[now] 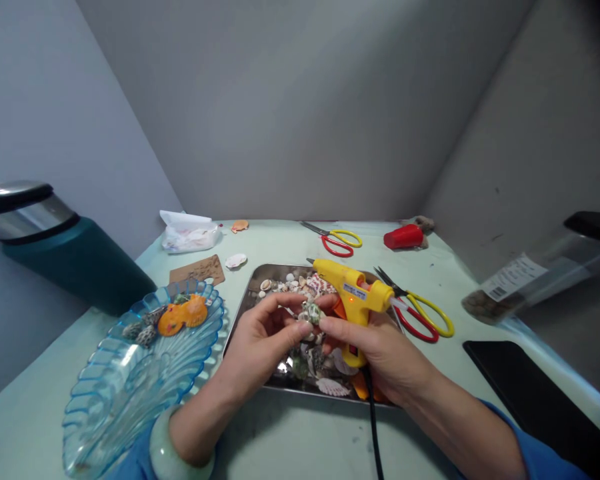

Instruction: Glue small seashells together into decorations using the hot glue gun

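Both my hands meet above a metal tray [269, 270] of mixed shells. Between their fingertips is a small green-and-white snail-like shell [311, 313]. My left hand [260, 337] pinches it from the left with thumb and fingers. My right hand [380, 347] closes on it from the right. A yellow hot glue gun [353, 287] sits at my right hand, nozzle pointing left, its small light glowing orange. The right thumb crosses the gun's handle; I cannot tell whether this hand bears its weight. The black cord [373, 423] runs down towards me. Part of the shell is hidden by fingers.
At left are a blue scalloped dish [130, 400] with orange shells [183, 315] and a teal bottle [80, 260]. Scissors [420, 310] lie right of the tray, more scissors [337, 240] behind. A red cup [404, 237], a clear jar [530, 273] and a black phone-like slab [525, 380] stand right.
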Tool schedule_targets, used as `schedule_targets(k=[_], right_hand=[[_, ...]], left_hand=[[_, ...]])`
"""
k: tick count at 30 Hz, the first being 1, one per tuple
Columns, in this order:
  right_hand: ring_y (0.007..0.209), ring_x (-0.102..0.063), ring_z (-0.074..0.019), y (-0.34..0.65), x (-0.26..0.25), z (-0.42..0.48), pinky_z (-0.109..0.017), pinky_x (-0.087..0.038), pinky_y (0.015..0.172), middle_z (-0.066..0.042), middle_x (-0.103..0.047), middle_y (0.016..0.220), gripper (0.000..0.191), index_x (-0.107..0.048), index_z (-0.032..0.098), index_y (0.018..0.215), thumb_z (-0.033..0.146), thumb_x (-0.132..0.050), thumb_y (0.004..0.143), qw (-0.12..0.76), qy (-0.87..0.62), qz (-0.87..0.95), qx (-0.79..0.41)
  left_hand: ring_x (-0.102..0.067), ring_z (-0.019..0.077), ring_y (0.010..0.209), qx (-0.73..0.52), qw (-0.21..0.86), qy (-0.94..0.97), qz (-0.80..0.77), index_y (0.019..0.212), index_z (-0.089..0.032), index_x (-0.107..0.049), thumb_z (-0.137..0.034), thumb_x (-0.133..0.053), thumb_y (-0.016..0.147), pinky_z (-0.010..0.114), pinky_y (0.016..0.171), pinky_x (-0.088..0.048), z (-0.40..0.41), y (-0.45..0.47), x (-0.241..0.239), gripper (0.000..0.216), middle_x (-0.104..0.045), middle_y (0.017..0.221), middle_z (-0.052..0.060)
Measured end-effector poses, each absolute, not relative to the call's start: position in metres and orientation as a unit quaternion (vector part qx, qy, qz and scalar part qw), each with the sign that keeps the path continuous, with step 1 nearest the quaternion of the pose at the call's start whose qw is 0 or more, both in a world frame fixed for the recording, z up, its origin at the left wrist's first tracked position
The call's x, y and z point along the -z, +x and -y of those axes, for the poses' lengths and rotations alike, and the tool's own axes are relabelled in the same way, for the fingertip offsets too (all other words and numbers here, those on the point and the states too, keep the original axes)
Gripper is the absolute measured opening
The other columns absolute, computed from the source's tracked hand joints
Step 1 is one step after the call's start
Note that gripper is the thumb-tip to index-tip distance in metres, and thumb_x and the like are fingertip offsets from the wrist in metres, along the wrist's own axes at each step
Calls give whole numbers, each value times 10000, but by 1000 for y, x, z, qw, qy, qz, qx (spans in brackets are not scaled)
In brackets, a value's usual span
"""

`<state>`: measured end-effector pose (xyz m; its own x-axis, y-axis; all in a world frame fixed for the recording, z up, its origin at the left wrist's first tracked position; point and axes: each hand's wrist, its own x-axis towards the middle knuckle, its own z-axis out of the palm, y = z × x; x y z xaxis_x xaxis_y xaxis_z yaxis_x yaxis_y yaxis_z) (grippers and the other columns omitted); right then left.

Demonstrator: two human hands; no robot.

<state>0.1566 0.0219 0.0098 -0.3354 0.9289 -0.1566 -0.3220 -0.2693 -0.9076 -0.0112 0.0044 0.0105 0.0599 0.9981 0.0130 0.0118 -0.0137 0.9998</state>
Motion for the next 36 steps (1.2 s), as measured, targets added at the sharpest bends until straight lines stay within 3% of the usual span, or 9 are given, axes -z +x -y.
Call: schedule_targets(k=[6, 13, 26, 28, 31, 33, 36], right_hand=[[630, -592, -101, 157, -10, -21, -251, -506, 589, 2, -633, 910, 275, -636, 212, 960, 271, -742, 713, 438, -376, 451, -681], [695, -589, -136, 160, -11, -19, -287, -510, 656, -10, -633, 869, 300, -617, 213, 1031, 328, -694, 765, 421, -393, 546, -608], [1125, -556, -257, 165, -2, -21, -447, -391, 1027, -51, -634, 1140, 274, -612, 253, 1074, 364, -640, 825, 414, -389, 655, -498], [1092, -575, -246, 162, -3, -20, -422, -428, 995, -48, -644, 1114, 279, -620, 254, 1078, 358, -645, 820, 417, -389, 645, -509], [858, -637, -197, 158, -7, -19, -340, -549, 761, -43, -657, 1019, 321, -621, 255, 1109, 350, -657, 804, 423, -394, 597, -557], [693, -614, -148, 156, -9, -19, -285, -553, 609, -38, -654, 985, 350, -621, 256, 1118, 341, -676, 783, 428, -406, 560, -582], [639, -578, -111, 156, -10, -19, -245, -543, 559, -31, -637, 1020, 340, -631, 253, 1080, 325, -704, 756, 450, -411, 529, -591]], left_hand=[[-501, 114, 672, -476, 419, 587, -503, 990, -184, -651, -270, -686, 756, 248, 615, -419, -2, -13, -9, 252, -600, 845, 20], [-535, 124, 700, -466, 373, 620, -510, 988, -178, -664, -254, -680, 766, 267, 646, -443, -2, -13, -12, 235, -594, 890, 29], [-567, 116, 711, -468, 341, 649, -493, 992, -160, -694, -202, -688, 764, 258, 663, -468, -1, -15, -17, 232, -616, 915, 41], [-570, 120, 716, -468, 338, 650, -494, 990, -158, -692, -202, -688, 763, 263, 664, -471, -1, -15, -17, 231, -620, 935, 49], [-568, 117, 714, -473, 339, 649, -489, 997, -159, -688, -180, -678, 766, 270, 683, -474, -1, -16, -17, 232, -617, 970, 56], [-570, 115, 731, -483, 339, 647, -483, 1003, -165, -686, -158, -673, 765, 272, 711, -474, -2, -16, -16, 238, -610, 983, 53], [-568, 114, 749, -495, 336, 638, -484, 1005, -176, -684, -155, -678, 760, 267, 724, -471, -4, -17, -15, 246, -596, 983, 43]])
